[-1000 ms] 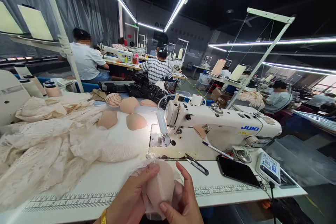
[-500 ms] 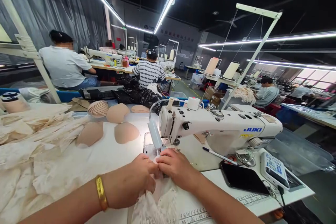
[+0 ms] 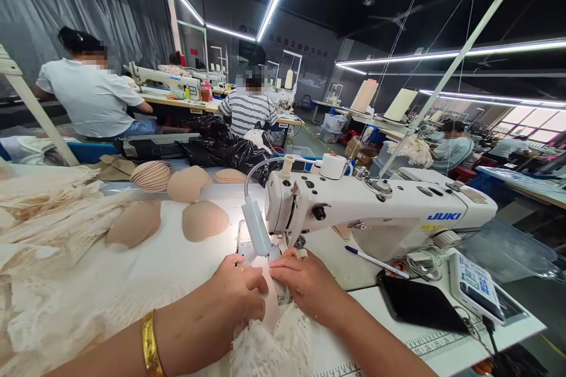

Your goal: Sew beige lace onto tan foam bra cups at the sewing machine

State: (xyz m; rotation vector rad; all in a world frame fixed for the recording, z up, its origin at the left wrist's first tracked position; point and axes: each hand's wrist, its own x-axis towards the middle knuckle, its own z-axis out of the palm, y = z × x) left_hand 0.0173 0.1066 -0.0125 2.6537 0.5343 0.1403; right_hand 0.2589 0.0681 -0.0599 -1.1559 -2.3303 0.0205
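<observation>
My left hand (image 3: 223, 315) is closed, its curled fingers around a pale strip of lace fabric (image 3: 283, 344) that hangs toward the table's front edge. My right hand (image 3: 312, 288) presses its bunched fingertips on the same cloth, from the other side. Both sets of fingertips are close to the needle area of a white sewing machine (image 3: 367, 206), just below its small lamp (image 3: 257, 228). The foot and needle are largely hidden behind the lamp. A gold bangle (image 3: 151, 344) circles my left wrist.
Cream lace (image 3: 53, 283) is heaped at left. Beige rounded cups (image 3: 206, 221) lie behind my left hand. On the right are a pen (image 3: 375, 262), a black phone (image 3: 420, 303) and a white device (image 3: 475, 285). Several people work at machines beyond.
My hands have drawn slightly apart, showing more of the pale cloth between them. The view has shifted, so the machine appears a little farther right.
</observation>
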